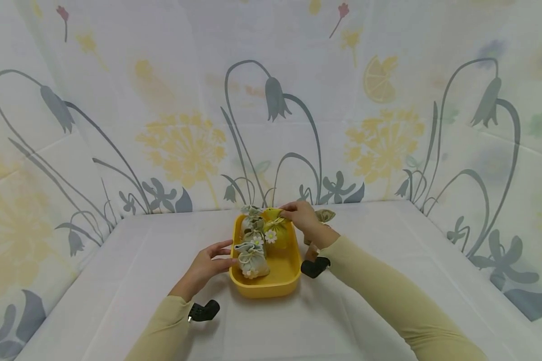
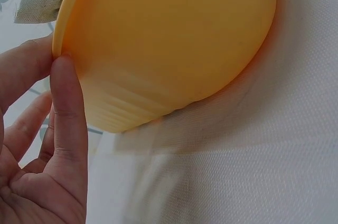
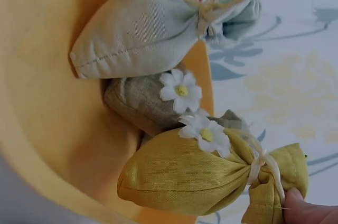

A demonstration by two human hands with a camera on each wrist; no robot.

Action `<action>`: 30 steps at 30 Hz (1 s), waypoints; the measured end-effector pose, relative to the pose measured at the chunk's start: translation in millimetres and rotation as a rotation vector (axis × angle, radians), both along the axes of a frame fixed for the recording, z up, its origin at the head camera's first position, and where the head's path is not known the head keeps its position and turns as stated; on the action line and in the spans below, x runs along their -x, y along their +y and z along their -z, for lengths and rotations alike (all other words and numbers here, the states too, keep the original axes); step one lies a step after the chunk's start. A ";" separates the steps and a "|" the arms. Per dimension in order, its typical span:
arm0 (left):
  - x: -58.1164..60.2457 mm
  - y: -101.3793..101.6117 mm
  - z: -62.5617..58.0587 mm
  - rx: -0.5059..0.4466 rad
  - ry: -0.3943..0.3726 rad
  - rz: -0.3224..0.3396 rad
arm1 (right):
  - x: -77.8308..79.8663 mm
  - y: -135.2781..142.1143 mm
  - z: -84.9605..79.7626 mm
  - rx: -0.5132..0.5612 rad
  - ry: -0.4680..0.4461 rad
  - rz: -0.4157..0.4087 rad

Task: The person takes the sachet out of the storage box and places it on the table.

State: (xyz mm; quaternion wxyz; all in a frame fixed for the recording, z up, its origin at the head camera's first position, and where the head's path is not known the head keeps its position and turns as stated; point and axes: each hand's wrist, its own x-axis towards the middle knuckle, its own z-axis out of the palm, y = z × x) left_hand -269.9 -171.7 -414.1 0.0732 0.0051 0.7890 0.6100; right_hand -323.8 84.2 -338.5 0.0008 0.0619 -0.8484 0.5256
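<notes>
From the head I look forward and down on the whole tub (image 1: 266,291), which both wrist views share close up, left facing its outside, right its bags (image 3: 137,39).

A tub (image 1: 265,291) stands on the bench (image 1: 262,328), left fingers (image 2: 26,68) at its left rim. Inside, left, are a near pouch (image 1: 253,260) and more pouches (image 1: 254,224) beyond; to their right, a far pouch (image 1: 278,229) in the right fingers (image 3: 309,214). Another bundle (image 1: 326,215) lies outside, right.
</notes>
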 end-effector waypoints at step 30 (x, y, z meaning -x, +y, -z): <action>-0.8 1.2 0.6 0.009 0.006 -0.003 | -80.2 41.4 -20.4 0.110 0.042 -0.146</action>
